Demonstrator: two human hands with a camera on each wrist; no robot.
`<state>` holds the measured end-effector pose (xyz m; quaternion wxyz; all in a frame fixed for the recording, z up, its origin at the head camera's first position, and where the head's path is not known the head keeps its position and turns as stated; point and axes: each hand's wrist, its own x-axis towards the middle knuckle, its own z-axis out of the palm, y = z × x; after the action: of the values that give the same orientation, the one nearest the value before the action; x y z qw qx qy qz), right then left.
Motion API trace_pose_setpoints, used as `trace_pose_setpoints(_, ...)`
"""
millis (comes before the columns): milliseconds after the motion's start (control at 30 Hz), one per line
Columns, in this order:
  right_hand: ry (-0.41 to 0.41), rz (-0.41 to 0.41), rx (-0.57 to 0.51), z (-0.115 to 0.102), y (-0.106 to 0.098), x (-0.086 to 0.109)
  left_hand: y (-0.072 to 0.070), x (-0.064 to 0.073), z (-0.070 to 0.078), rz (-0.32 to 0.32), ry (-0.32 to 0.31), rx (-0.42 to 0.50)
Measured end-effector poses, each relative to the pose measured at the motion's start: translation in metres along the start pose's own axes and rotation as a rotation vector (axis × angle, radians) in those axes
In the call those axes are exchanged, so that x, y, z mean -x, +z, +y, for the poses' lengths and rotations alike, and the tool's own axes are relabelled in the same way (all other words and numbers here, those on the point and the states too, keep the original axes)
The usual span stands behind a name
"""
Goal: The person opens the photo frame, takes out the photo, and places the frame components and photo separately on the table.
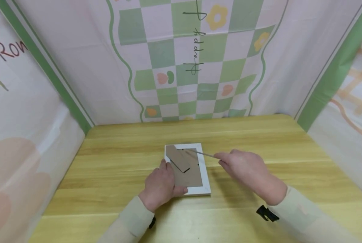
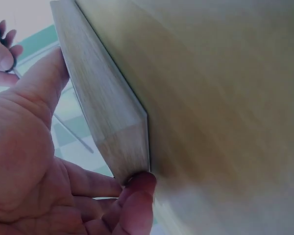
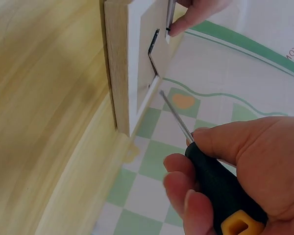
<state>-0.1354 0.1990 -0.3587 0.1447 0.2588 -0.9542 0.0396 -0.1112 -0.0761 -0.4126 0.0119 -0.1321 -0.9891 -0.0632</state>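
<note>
A white picture frame (image 1: 204, 172) lies face down on the table, its brown backing board (image 1: 193, 179) showing. Slanted across the board is a brown stand flap (image 1: 177, 158), with a black edge at its lower end. My left hand (image 1: 160, 185) grips the frame at the lower left, thumb along the near edge and fingers at the left side. In the right wrist view, my right hand (image 3: 269, 161) holds a screwdriver (image 3: 213, 183) by its dark green and yellow handle. The metal shaft (image 1: 203, 154) points left over the upper part of the backing, where small dark tabs (image 1: 198, 164) sit along the board's edge.
The wooden table (image 1: 114, 162) extends around the frame on every side. A checked, printed cloth (image 1: 187, 87) hangs behind its far edge, and more printed cloth (image 1: 32, 135) hangs at the left and right. Black straps (image 1: 267, 213) show at both sleeves.
</note>
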Motion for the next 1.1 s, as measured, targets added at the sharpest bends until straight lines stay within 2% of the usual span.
trace_pose_setpoints(233,-0.001,-0.012,0.026,-0.006,0.003,0.002,0.001,0.000,0.002,-0.062,-0.028,0.031)
trace_pose_setpoints(500,-0.014,0.001,0.065,-0.012,0.008,0.004,0.002,-0.002,0.002,-0.078,-0.039,0.054)
trace_pose_setpoints(767,-0.093,0.054,0.113,-0.019,0.016,0.006,0.003,-0.003,0.002,-0.116,-0.057,0.112)
trace_pose_setpoints(967,-0.076,0.019,0.144,-0.026,0.018,0.008,0.004,-0.004,0.001,-0.126,-0.060,0.132)
trace_pose_setpoints(1100,-0.084,0.040,0.196,-0.032,0.024,0.012,0.005,-0.005,0.000,-0.133,-0.056,0.135)
